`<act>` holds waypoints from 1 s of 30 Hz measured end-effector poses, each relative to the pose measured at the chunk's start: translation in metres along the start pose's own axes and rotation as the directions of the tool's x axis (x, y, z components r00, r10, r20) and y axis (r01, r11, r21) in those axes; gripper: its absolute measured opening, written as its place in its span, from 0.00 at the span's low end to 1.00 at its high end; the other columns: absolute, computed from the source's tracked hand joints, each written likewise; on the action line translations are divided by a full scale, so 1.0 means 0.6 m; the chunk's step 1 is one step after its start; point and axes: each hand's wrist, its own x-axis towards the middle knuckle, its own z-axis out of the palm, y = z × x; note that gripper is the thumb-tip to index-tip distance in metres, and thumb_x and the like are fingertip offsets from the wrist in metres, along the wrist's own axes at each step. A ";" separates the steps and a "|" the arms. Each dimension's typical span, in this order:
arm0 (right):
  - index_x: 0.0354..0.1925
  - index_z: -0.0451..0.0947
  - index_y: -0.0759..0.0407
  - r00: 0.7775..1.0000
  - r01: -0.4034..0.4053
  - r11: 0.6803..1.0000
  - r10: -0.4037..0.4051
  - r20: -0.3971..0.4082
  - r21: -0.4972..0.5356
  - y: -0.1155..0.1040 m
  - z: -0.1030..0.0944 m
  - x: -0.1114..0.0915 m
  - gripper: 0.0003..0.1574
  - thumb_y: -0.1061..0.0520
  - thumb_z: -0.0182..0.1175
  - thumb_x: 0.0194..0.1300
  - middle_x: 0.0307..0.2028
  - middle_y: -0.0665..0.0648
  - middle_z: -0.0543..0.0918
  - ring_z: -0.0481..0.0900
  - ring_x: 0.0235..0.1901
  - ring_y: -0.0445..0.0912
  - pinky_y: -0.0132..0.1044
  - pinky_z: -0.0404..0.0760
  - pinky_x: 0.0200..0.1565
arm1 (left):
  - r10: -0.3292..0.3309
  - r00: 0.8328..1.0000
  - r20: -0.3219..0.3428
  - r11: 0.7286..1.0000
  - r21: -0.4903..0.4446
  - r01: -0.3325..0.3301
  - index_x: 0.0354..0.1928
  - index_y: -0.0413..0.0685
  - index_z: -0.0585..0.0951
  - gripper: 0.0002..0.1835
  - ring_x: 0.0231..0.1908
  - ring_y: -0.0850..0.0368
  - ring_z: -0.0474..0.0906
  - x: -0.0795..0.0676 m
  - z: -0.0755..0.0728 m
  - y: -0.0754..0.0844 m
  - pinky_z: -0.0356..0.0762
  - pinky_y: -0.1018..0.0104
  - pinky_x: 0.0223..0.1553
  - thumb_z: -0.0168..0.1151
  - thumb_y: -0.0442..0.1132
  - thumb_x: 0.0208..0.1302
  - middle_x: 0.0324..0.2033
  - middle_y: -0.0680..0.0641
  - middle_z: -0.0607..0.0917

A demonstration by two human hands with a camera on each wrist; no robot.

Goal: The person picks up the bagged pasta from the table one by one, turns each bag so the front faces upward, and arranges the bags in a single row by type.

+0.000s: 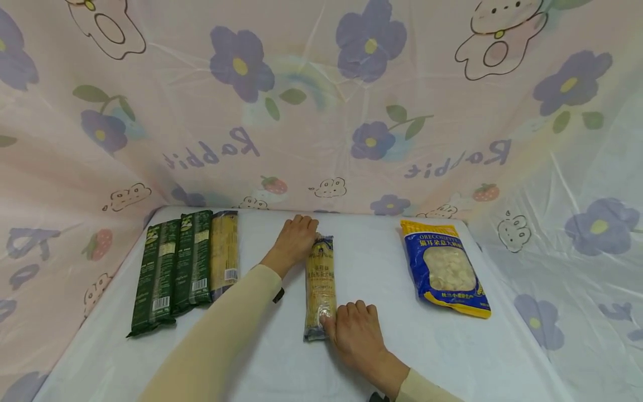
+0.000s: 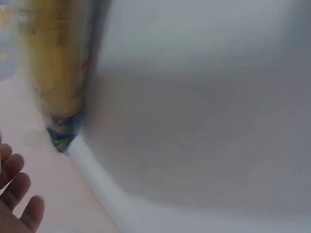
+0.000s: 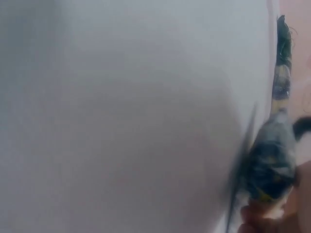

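Note:
A long clear packet of spaghetti (image 1: pixel 320 279) with dark blue ends lies upright in the head view, near the middle of the white table. At its near end, my right hand (image 1: pixel 359 335) grips the right edge, thumb on top. The right wrist view shows the blue-ended spaghetti packet (image 3: pixel 272 162) beside blurred fingertips. By the far end is my left hand (image 1: pixel 295 240). In the left wrist view, that hand's loosely bent fingers (image 2: pixel 17 187) appear apart from the blurred spaghetti packet (image 2: pixel 60 58).
On the left lie two dark green packets, an outer one (image 1: pixel 153 276) and an inner one (image 1: pixel 193 259), with another yellow pasta packet (image 1: pixel 224 251) alongside. A blue and yellow orecchiette bag (image 1: pixel 446 268) lies to the right. A printed cloth (image 1: pixel 311 128) hangs behind the table.

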 end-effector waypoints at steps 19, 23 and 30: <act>0.74 0.51 0.66 0.979 0.077 0.997 -0.080 0.188 0.026 -0.025 0.020 0.024 0.54 0.27 0.40 0.70 0.75 0.65 0.53 0.49 0.76 0.57 0.61 0.55 0.70 | 0.249 0.883 0.397 0.953 -0.265 -0.149 0.77 0.47 0.47 0.47 0.77 0.50 0.44 -0.135 -0.007 0.016 0.54 0.48 0.72 0.41 0.69 0.69 0.77 0.45 0.45; 0.74 0.52 0.66 0.975 0.077 0.997 -0.079 0.209 0.020 -0.027 0.021 0.028 0.55 0.26 0.39 0.70 0.75 0.65 0.52 0.48 0.76 0.57 0.60 0.54 0.70 | 0.265 0.880 0.393 0.949 -0.268 -0.166 0.77 0.46 0.46 0.48 0.77 0.51 0.43 -0.136 0.002 0.010 0.53 0.50 0.73 0.41 0.70 0.68 0.77 0.45 0.45; 0.74 0.52 0.66 0.974 0.044 0.999 -0.043 0.221 0.003 -0.012 0.016 0.032 0.54 0.26 0.40 0.70 0.75 0.64 0.52 0.48 0.76 0.57 0.62 0.53 0.70 | 0.278 0.892 0.358 0.942 -0.285 -0.179 0.77 0.45 0.46 0.47 0.77 0.50 0.42 -0.123 0.010 0.021 0.52 0.52 0.73 0.40 0.70 0.68 0.77 0.44 0.45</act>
